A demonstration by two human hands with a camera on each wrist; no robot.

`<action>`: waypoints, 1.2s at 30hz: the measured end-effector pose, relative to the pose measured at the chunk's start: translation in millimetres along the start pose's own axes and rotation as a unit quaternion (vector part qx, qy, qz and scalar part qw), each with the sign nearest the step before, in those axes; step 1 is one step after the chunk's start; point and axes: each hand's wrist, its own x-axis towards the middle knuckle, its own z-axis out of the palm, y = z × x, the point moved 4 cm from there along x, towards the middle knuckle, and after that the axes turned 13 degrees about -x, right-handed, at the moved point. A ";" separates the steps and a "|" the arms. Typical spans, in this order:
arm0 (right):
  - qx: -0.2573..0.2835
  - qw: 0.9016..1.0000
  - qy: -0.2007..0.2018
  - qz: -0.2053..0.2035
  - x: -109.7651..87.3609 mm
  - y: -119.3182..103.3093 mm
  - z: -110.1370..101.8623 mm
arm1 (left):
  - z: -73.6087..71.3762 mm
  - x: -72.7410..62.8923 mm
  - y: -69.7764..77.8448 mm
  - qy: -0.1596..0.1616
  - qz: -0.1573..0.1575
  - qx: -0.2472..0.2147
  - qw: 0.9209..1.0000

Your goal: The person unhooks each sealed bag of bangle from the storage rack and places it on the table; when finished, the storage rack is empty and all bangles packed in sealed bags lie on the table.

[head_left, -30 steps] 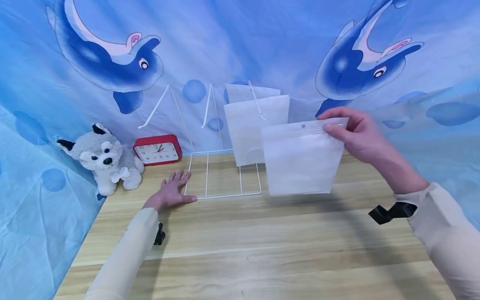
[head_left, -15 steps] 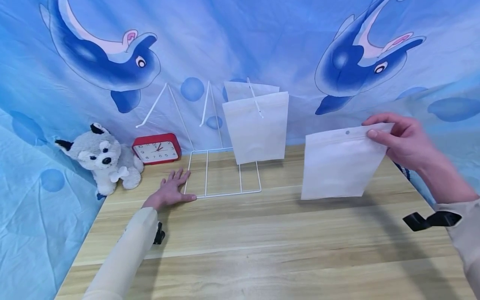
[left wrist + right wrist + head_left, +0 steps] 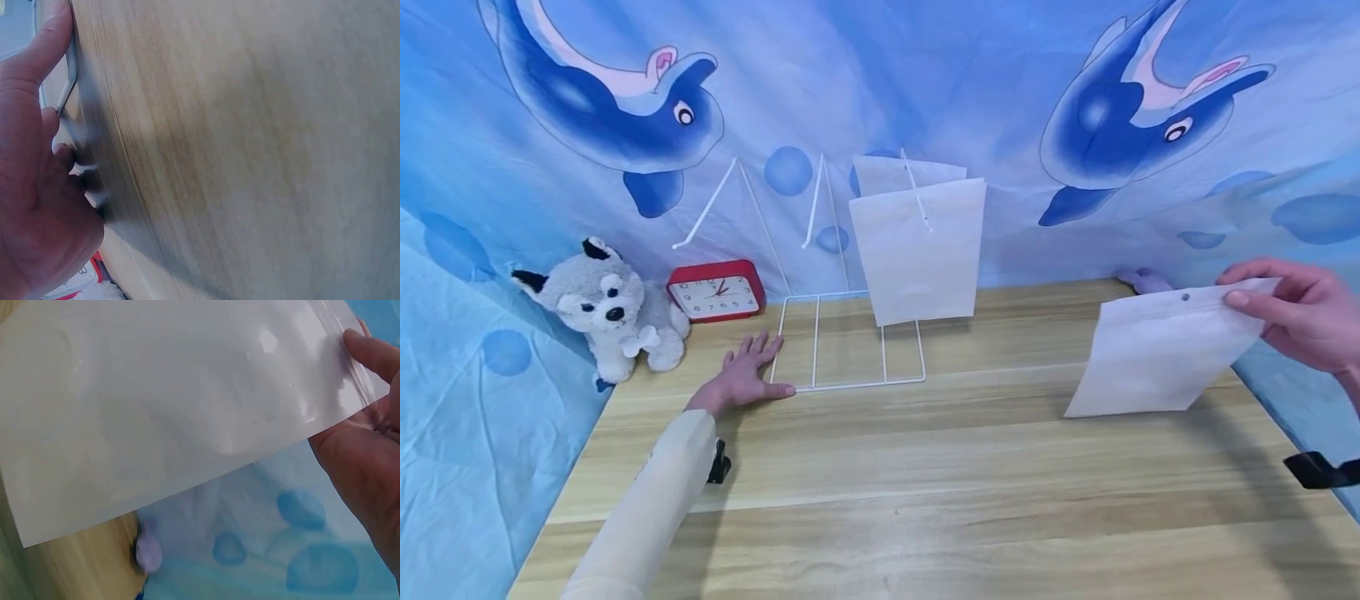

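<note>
My right hand (image 3: 1300, 312) pinches the upper right corner of a white zip pouch (image 3: 1172, 350) between thumb and fingers. The pouch hangs over the right part of the table, with a round hole near its top edge. In the right wrist view the thumb presses the glossy pouch (image 3: 169, 406) beside its zip strip. My left hand (image 3: 741, 375) rests with spread fingers on the left front corner of a white wire rack (image 3: 857, 386). Two more white pouches, a front pouch (image 3: 917, 258) and a rear pouch (image 3: 872, 173), hang on the rack's right hook.
A red clock (image 3: 717, 292) and a grey plush husky (image 3: 610, 308) stand left of the rack. The rack's left hook (image 3: 703, 204) and middle hook (image 3: 813, 200) stick up with nothing on them. A purple object (image 3: 1142, 281) lies at the table's back right edge.
My right hand has carried the pouch rightward, away from the rack, and slightly lower. My left hand stays on the rack's corner. The purple object has come into view.
</note>
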 end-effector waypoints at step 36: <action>-0.219 0.955 -0.102 0.174 75.6 74.8 44.1 | -7.2 -52.1 -22.4 -0.002 -0.006 -0.022 1.000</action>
